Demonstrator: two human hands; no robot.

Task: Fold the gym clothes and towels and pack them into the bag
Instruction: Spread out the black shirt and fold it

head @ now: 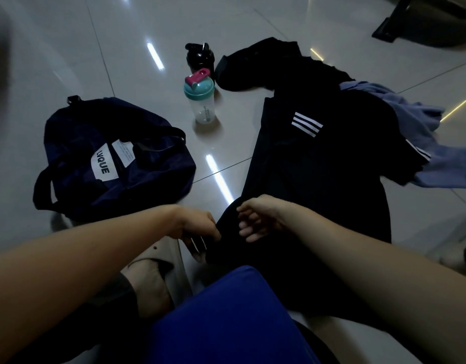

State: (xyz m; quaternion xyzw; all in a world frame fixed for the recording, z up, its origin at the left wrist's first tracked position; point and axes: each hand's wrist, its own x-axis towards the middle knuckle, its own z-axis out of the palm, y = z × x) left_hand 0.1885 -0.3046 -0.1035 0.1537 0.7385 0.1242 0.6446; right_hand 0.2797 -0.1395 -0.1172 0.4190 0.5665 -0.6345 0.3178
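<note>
1. Two hands meet at the near end of the black pants, which lie on the floor to the right of the bag.
2. The left hand has its fingers curled tight on the cloth edge. The right hand seems to pinch it with thumb and first finger.
3. To fold well, I think both hands should lift evenly and lay the end flat toward the white stripes.
4. The floor is shiny tile, and the room is dim. A clear bottle and a black bottle stand behind the bag. A blue towel lies far right.
</note>
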